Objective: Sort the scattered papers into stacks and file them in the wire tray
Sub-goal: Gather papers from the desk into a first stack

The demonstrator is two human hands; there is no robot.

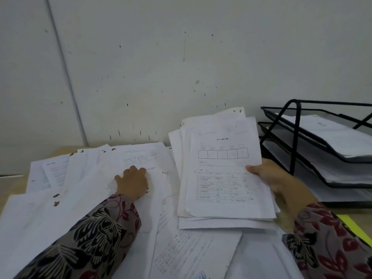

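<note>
on desk | right hand (273, 178) grips paper stack (225, 170) | left hand (132, 182) seemingly flat on loose papers (96, 178)

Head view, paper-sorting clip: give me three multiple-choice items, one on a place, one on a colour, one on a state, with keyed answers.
1. Where does the wire tray stand?
A. at the right, against the wall
B. at the left edge
C. on the floor

2. What colour is the tray?
A. white
B. black
C. red

3. What is the right hand doing?
A. resting empty
B. holding a pen
C. gripping a stack of papers

Answers:
1 A, its frame sits right of the stack.
2 B, the mesh and frame are black.
3 C, the thumb lies over the stack's right edge.
</note>
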